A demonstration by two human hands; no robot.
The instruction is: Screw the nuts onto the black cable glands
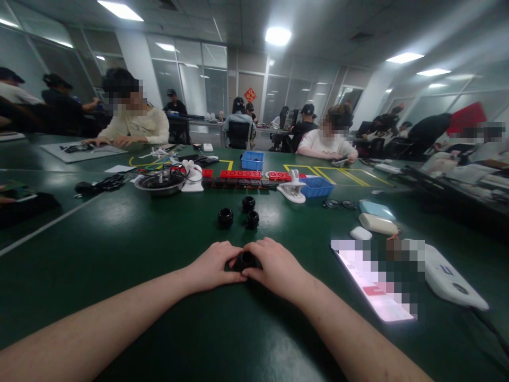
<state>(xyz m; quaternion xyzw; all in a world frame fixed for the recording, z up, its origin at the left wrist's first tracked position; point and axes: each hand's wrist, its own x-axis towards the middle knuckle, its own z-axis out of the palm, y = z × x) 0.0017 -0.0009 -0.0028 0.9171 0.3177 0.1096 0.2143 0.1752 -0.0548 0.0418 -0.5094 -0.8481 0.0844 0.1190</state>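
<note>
Left hand (212, 265) and right hand (274, 268) grip a black part (243, 260) on the green table (139, 249).

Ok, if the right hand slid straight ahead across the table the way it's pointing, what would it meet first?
Probably the nearest black ring part. The right hand, sharing a black part with the left hand, points forward and slightly left; bare green table lies between. Depth is uncertain.

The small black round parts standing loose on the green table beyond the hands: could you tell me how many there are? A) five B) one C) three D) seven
C: three small black round parts stand in a cluster on the green table, apart from the one held between the left hand and right hand.
</note>
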